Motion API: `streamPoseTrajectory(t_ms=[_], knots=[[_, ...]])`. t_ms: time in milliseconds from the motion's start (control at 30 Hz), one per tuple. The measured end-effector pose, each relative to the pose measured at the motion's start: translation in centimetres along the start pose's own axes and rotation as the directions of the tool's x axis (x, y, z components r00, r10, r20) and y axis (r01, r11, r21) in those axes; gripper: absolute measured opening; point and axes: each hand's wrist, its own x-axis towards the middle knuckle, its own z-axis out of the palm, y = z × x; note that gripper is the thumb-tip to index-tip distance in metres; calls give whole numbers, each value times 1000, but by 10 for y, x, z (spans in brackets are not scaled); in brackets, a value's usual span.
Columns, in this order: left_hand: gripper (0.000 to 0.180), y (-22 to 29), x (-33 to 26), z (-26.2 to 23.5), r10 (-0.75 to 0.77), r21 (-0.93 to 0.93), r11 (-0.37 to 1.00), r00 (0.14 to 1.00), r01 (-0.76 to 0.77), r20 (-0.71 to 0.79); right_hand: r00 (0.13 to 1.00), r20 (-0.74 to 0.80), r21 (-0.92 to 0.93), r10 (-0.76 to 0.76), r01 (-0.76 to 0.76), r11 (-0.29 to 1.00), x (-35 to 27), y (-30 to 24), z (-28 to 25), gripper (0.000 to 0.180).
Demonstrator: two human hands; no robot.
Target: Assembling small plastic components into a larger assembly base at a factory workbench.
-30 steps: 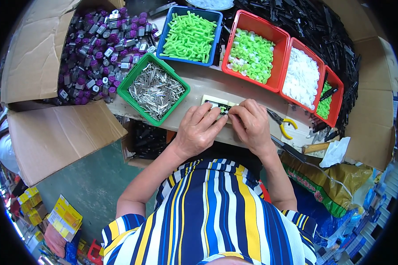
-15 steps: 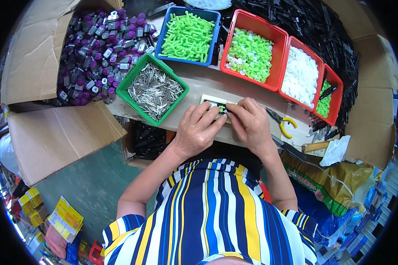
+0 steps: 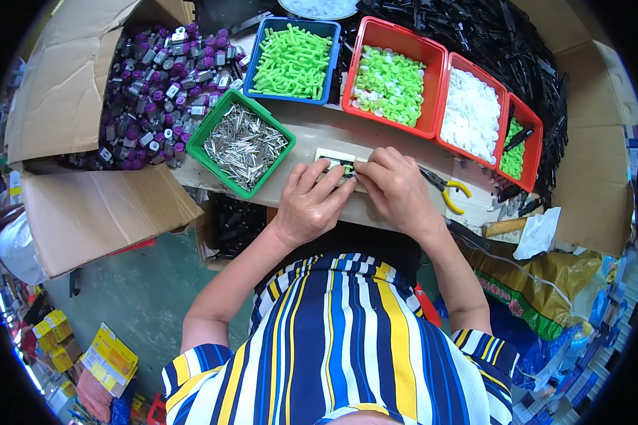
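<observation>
Count on my feed: one green plastic bin [image 3: 213, 172], one blue plastic bin [image 3: 252, 74], three red plastic bins [image 3: 433, 71], one pair of yellow-handled pliers [image 3: 443, 186]. Single small, oblong, cream-coloured block [image 3: 346, 154] lies on the bench [image 3: 305, 120] between green bin and pliers, black and bright green parts set into it. I see the left hand [image 3: 312, 205] half curled, fingertips on the block; the right hand [image 3: 395, 188] has its fingertips drawn together at the right end. Whether either pinches anything, I can't tell.

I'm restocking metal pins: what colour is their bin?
The bin is green, clearest in the head view.
</observation>
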Motion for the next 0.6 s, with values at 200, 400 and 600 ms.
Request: streamPoseTrajectory(t_ms=[200,400,600], knots=[[29,-1,2,-4,13,17,1000,999,-13,37,982,-132,322,137,-89,943,-2,15,-29,21],[33,-5,17,-33,-55,-89,995,996,49,-69,865,-345,130,364,-340,931,-33,52,-96,12],[17,-41,23,-89,-365,175,911,928,372,-70,714,-510,-97,480,-602,792,-93,131,-130,12]])
